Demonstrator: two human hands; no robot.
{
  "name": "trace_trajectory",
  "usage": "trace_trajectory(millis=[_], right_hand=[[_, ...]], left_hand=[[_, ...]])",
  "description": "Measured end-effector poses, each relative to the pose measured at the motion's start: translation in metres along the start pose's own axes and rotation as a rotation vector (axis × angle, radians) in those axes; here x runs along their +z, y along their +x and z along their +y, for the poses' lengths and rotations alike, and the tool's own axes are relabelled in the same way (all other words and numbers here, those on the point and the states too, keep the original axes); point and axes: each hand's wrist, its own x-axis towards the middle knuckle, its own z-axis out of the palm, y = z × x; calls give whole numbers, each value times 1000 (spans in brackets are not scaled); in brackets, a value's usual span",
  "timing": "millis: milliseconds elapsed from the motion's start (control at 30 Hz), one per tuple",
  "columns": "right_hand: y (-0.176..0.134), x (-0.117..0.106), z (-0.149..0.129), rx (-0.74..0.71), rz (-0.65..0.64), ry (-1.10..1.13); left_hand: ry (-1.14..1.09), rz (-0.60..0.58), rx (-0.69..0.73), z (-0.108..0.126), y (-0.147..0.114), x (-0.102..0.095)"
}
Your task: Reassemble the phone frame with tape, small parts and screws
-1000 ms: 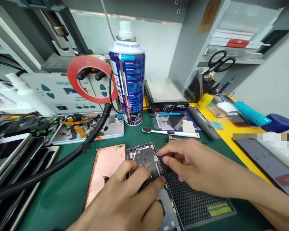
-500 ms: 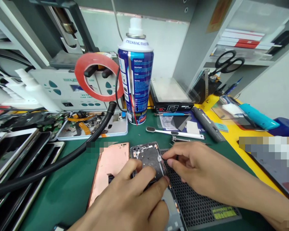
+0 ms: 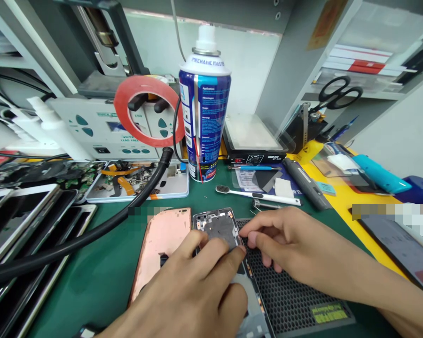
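An opened phone (image 3: 221, 225) lies on a black honeycomb-patterned mat (image 3: 285, 277), its dark inner plate and small copper contacts exposed near the top. My left hand (image 3: 200, 277) bends over the phone, curled fingers gripping it across its width, with fingertips on the right edge. Beside that edge, near the upper corner, my right hand (image 3: 278, 234) is closed in a pinch, thumb against forefinger. Whatever it pinches, if anything, is hidden. Left of the phone lies a copper-pink back panel (image 3: 165, 234), partly covered by my left hand.
A blue spray can (image 3: 206, 122) stands behind the phone. A toothbrush (image 3: 261, 195) lies in front of a heating plate (image 3: 255, 136). A black hose (image 3: 127, 213) crosses the left side, near several stacked screens (image 3: 31, 234) and a parts tray (image 3: 176, 190).
The camera view has shifted slightly. My right hand's lower fingers have spread a little below its pinch at the phone's edge. My left hand stays on the phone.
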Motion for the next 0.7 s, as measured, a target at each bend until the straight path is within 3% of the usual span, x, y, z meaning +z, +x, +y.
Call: trace_trajectory(millis=[367,700], right_hand=[[7,-4,-7,59,-86,88],[18,5,-6,151,-30,142]], left_hand=[[31,-67,32,-2,2,-4],[35,-68,38,-1,2,-6]])
